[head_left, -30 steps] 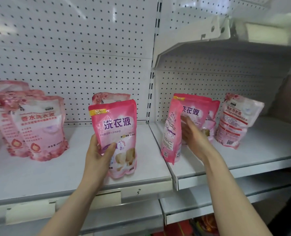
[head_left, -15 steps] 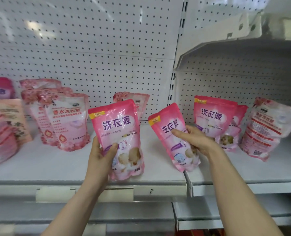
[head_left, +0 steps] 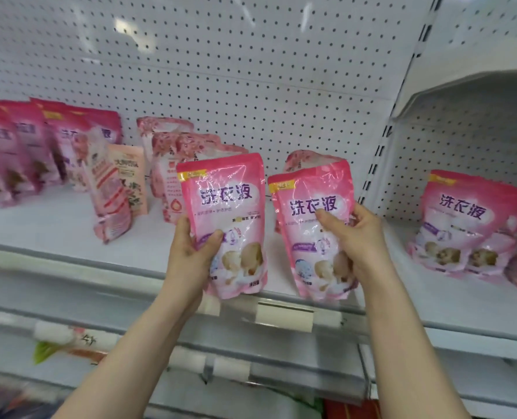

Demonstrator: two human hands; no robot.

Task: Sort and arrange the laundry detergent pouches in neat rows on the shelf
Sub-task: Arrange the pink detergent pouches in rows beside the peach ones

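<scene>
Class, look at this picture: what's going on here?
A person is sorting detergent pouches at a white shelf. The left hand grips one pink pouch, the right hand a matching pouch, both held upright before the shelf edge. Similar pouches stand at far left and far right.

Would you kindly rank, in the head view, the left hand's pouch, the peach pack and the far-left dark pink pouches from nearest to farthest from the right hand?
1. Pouch gripped by the left hand, just beside the right hand.
2. Peach pack, further left on the shelf.
3. Dark pink pouches, far left end.
</scene>
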